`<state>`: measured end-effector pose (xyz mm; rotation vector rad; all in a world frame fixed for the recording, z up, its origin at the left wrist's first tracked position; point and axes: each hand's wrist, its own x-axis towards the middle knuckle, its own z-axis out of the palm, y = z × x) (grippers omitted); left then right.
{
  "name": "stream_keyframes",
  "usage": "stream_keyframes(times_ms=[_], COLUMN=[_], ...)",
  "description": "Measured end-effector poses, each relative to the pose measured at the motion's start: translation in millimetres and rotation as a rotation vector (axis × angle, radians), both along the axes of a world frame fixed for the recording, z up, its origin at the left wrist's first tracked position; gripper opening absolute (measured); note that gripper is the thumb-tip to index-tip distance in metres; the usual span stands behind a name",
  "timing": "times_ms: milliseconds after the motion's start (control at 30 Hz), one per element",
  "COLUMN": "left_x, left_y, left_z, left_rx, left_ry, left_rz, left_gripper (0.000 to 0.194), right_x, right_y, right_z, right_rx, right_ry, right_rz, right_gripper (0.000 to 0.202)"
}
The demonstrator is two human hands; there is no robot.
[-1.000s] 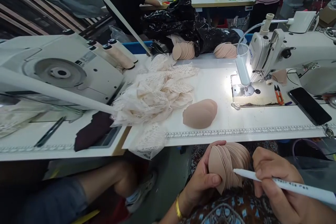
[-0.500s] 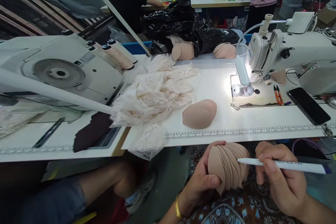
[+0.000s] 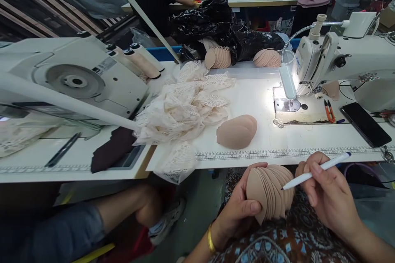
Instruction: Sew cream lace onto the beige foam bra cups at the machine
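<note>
My left hand (image 3: 243, 203) is closed around a fanned stack of beige fabric cups (image 3: 270, 193), held above my lap just below the table's front edge. The thumb presses on the front piece; the other fingers are mostly hidden behind the stack. Between the thumb and fingers of my right hand (image 3: 328, 191) is a white marker pen (image 3: 314, 171), tilted with its dark tip down at the right part of the stack. Whether the tip touches the fabric I cannot tell. More beige cups (image 3: 237, 132) lie on the table beyond my left hand.
Cream lace (image 3: 182, 111) is heaped on the table at centre left. A lit sewing machine (image 3: 321, 61) stands at right, with orange snips (image 3: 329, 111) and a black phone (image 3: 365, 124) near it. Another machine (image 3: 74, 78) stands left. A seated person's leg (image 3: 123, 209) shows at lower left.
The marker has swung from nearly level to a steeper slant, its rear end rising and its tip staying by the stack. My right hand has turned and shifted slightly up; the view has shifted a little.
</note>
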<state>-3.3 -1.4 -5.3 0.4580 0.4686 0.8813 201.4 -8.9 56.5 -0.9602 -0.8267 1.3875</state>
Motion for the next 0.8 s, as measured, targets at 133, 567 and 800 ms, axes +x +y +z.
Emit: stream_keyframes(times_ms=[133,567,800], left_x=[3,5,6], left_y=[1,1,1], left_z=[3.2,4.7,12.5], left_rx=[-0.015,-0.007,-0.03], left_ry=[-0.01,0.0,-0.011], left_rz=[0.014,0.002,0.008], left_gripper=[0.072,0.075,0.07], right_x=[2,-1,-2], right_y=[-11,-13,-12], right_z=[-1.7,-1.7,-1.7], right_rx=[0.093,0.18,0.22], right_ry=[-0.144,-0.184,-0.185], right_rz=[0.011,0.07,0.048], right_gripper=[0.021,0.018,0.018])
